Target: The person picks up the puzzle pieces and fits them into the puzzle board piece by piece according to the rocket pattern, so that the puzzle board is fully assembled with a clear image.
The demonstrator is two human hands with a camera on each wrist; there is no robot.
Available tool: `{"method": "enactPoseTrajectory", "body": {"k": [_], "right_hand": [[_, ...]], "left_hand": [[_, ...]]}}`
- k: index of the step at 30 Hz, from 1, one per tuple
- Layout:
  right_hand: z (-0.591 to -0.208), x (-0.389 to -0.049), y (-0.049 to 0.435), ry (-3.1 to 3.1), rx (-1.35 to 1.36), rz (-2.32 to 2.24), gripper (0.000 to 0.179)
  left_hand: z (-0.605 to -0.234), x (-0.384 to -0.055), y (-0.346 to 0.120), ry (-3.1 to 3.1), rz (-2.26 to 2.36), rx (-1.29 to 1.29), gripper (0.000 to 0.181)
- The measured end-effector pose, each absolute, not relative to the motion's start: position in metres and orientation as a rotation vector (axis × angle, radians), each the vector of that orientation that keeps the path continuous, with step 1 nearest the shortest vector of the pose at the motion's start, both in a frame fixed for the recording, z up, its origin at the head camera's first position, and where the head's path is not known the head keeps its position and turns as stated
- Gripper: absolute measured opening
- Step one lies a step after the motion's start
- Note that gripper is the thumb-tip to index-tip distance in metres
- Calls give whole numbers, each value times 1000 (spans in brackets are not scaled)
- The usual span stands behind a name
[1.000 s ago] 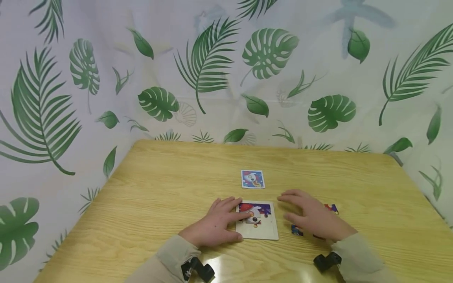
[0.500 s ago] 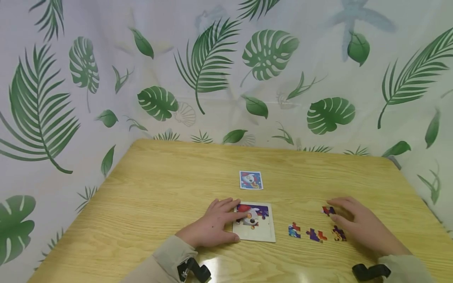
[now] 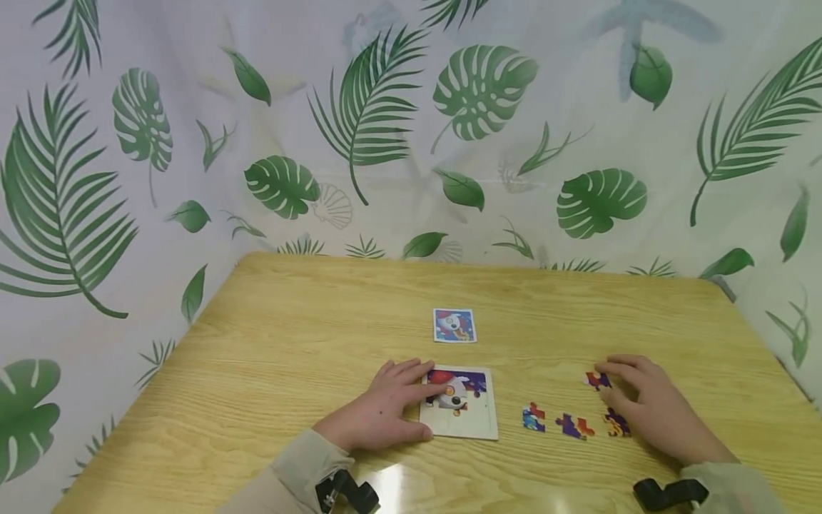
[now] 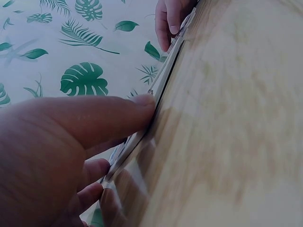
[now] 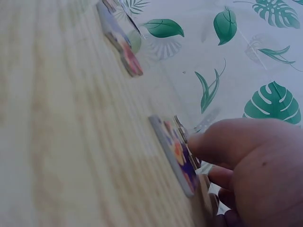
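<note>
My left hand (image 3: 384, 415) rests on the left side of a jigsaw tray (image 3: 475, 427), its index finger lying over the partly filled dog picture and its thumb at the near left corner. In the left wrist view that thumb presses on the tray's edge. At the right, the thumb and index finger of my right hand (image 3: 658, 410) pinch a red and purple puzzle piece (image 3: 596, 380) low over the table. Just nearer lies a purple and orange puzzle piece (image 5: 176, 153), partly covered by the right hand in the head view.
Between the tray and my right hand lie a blue and red piece (image 3: 533, 417) and a purple and red piece (image 3: 574, 426). A small reference picture card (image 3: 454, 325) sits behind the tray. A leaf-printed curtain (image 3: 398, 128) borders the wooden table (image 3: 334, 321).
My right hand has moved from beside the tray to the right, uncovering loose pieces, and its fingers have closed in on the far piece. The left hand stays on the tray.
</note>
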State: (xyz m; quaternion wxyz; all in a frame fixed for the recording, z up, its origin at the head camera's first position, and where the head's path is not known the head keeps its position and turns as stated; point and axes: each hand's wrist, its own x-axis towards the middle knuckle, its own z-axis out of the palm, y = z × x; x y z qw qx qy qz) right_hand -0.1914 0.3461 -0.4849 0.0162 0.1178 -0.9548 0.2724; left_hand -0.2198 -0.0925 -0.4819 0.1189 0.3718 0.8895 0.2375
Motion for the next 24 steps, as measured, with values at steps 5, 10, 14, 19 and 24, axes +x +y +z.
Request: {"method": "enactPoseTrajectory", "body": {"k": [5,10,14,19,24], "right_hand": [[-484,-193,348,-2991,333,826,47],[-483,-191,348,-3003,315,829,43],[-482,-190,346,-3006,308,824,42],[-484,-190,347,-2989,312,832,40],[-486,-190,347,-2980,306,856,39]], "left_hand": [[-481,-220,-93,2601,698,1100,69],[-481,-220,-94,2600,695,1109,69],[-481,-221,-94,2605,687,1117,70],[-481,-221,-94,2604,681,1118,69],[-480,-221,-94,2600,684,1117,69]]}}
